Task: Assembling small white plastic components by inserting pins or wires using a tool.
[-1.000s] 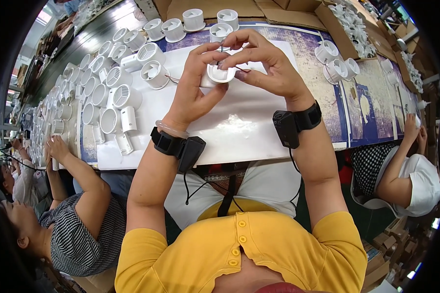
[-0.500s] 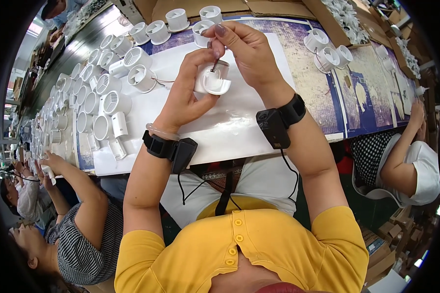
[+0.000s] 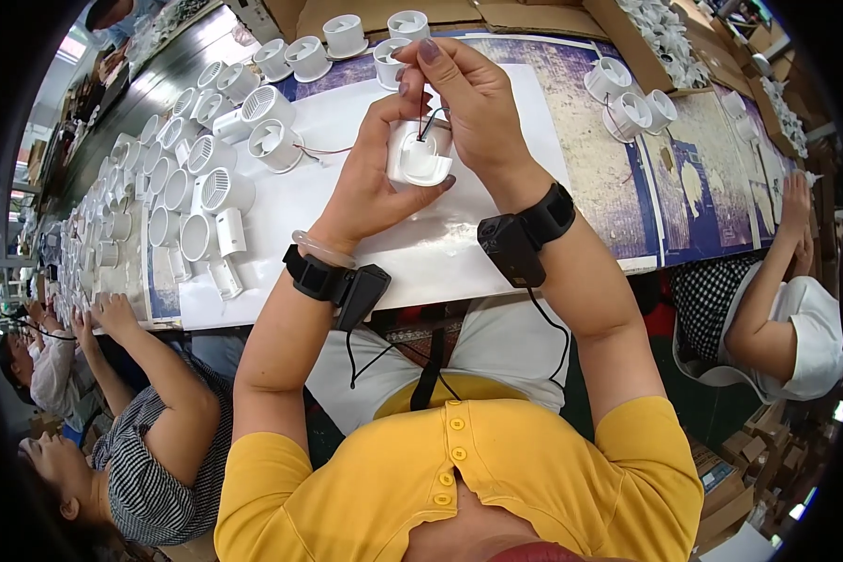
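White housing [image 3: 420, 165]: state its location and hold.

"Upper centre of the frame, raised over the white sheet [image 3: 440, 258] on the bench [image 3: 609, 201]. The left grip [image 3: 370, 183], a bare hand, is closed around the housing's left side, thumb along its lower edge. The right grip [image 3: 478, 108], also a bare hand, is closed in a fingertip pinch above it, on thin wires [image 3: 421, 134]; the fingers hide the exact contact point."

"What has just changed?"

"One second ago, the fingers of both grips crowd the housing. Now the right grip is lifted clear of it. Over the last half second, the bunched wires spread: a dark loop stands beside a red strand, both above the recess."

"Meaning for the work?"

"Judgement: wire handling is in progress. The left grip serves as fixture; the right controls the wires. The housing is not set down."

"Markings?"

"No legible writing on the housing or on the nearest fan unit [image 3: 276, 159], upper left. Print on the carton [image 3: 715, 473], lower right, is too small to read."
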A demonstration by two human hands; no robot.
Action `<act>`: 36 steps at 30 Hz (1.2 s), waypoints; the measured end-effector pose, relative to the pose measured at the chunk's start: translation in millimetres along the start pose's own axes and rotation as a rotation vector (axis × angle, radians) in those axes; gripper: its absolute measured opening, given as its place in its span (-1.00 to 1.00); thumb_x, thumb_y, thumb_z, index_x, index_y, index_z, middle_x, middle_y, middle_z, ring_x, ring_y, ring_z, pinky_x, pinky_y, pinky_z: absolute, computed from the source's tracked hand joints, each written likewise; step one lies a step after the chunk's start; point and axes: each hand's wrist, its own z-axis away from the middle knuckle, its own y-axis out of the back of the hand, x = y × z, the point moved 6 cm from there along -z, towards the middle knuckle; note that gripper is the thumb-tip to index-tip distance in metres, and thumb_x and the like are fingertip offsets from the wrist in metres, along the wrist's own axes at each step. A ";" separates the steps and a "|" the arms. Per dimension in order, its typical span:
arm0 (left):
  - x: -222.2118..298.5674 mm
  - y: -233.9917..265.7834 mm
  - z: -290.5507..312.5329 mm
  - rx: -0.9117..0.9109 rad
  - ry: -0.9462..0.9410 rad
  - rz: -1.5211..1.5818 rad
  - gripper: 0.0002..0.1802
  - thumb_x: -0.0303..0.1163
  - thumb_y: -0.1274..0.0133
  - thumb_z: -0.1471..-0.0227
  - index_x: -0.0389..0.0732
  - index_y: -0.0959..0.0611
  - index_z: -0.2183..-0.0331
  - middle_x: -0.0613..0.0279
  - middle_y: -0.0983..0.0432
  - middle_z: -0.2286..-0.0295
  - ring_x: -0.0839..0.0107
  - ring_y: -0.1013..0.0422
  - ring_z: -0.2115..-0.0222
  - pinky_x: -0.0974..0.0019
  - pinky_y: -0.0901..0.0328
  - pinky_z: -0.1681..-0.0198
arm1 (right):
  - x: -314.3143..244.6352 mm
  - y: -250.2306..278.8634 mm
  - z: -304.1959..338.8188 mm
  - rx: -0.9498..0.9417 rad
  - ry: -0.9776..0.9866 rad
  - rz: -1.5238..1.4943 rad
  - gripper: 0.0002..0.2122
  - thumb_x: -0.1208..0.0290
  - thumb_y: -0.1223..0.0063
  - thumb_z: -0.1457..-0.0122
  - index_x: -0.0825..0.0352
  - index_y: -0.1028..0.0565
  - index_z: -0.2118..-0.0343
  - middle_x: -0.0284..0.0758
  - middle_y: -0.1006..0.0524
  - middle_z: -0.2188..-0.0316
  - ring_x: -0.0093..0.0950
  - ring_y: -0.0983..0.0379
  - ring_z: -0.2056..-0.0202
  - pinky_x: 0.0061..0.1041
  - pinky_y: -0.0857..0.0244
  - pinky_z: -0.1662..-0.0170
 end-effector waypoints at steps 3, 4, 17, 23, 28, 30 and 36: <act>0.6 3.1 -0.3 0.051 0.019 -0.005 -0.26 -0.45 -0.23 0.29 -0.24 -0.26 0.02 0.09 -0.28 0.07 0.28 -0.28 0.05 0.32 -0.16 -0.04 | -4.3 -1.8 1.5 0.030 0.054 0.006 -0.75 0.29 0.09 -0.26 0.38 -0.53 0.28 -0.45 -0.45 0.57 -0.67 -0.35 0.46 -0.67 -0.27 0.33; -0.2 3.9 0.8 0.053 0.081 -0.016 -0.26 -0.44 -0.24 0.29 -0.24 -0.27 0.03 0.09 -0.29 0.07 0.29 -0.29 0.06 0.32 -0.18 -0.02 | -6.1 -3.1 2.5 -0.006 0.069 0.035 -0.75 0.29 0.09 -0.26 0.39 -0.53 0.28 -0.45 -0.45 0.57 -0.66 -0.35 0.46 -0.67 -0.27 0.33; -1.8 7.5 4.9 0.135 -0.037 -0.239 -0.31 -0.42 -0.31 0.37 -0.19 -0.36 0.12 0.17 -0.32 0.22 0.26 -0.35 0.20 0.30 -0.28 0.12 | -7.5 6.6 -2.0 -0.081 0.041 0.226 -0.73 0.29 0.10 -0.26 0.42 -0.53 0.29 -0.42 -0.47 0.55 -0.60 -0.40 0.44 -0.62 -0.32 0.30; 1.2 15.9 3.3 0.199 -0.046 -0.201 -0.32 -0.41 -0.31 0.37 -0.17 -0.36 0.14 0.16 -0.31 0.21 0.23 -0.33 0.18 0.28 -0.26 0.09 | -18.6 3.8 -3.2 -0.119 0.106 0.179 -0.69 0.25 0.16 -0.28 0.43 -0.50 0.26 -0.35 -0.49 0.42 -0.55 -0.40 0.34 -0.52 -0.29 0.14; -0.6 19.4 2.9 0.216 -0.119 -0.206 -0.32 -0.45 -0.30 0.34 -0.15 -0.34 0.12 0.12 -0.26 0.13 0.24 -0.27 0.09 0.26 -0.22 0.02 | 14.8 16.5 -2.5 -0.040 -0.081 -0.105 -0.70 0.30 0.27 -0.29 0.43 -0.47 0.23 -0.30 -0.49 0.29 -0.52 -0.37 0.19 -0.50 -0.19 0.00; 0.2 18.8 2.6 0.185 -0.133 -0.226 -0.32 -0.48 -0.27 0.27 -0.15 -0.30 0.07 0.11 -0.20 0.04 0.28 -0.20 0.00 0.27 -0.16 -0.05 | 33.5 16.5 2.3 0.016 -0.226 0.064 -0.71 0.35 0.30 -0.28 0.44 -0.46 0.23 -0.30 -0.48 0.25 -0.53 -0.36 0.15 -0.52 -0.16 -0.03; -1.8 25.5 1.4 0.282 -0.079 -0.213 -0.21 -0.46 -0.33 0.36 -0.17 -0.28 0.06 0.02 -0.18 0.04 0.17 -0.21 0.01 0.23 -0.19 -0.05 | 27.4 4.0 4.1 -0.120 -0.094 0.159 -0.75 0.40 0.23 -0.23 0.41 -0.46 0.19 -0.33 -0.49 0.24 -0.53 -0.36 0.14 -0.51 -0.16 -0.04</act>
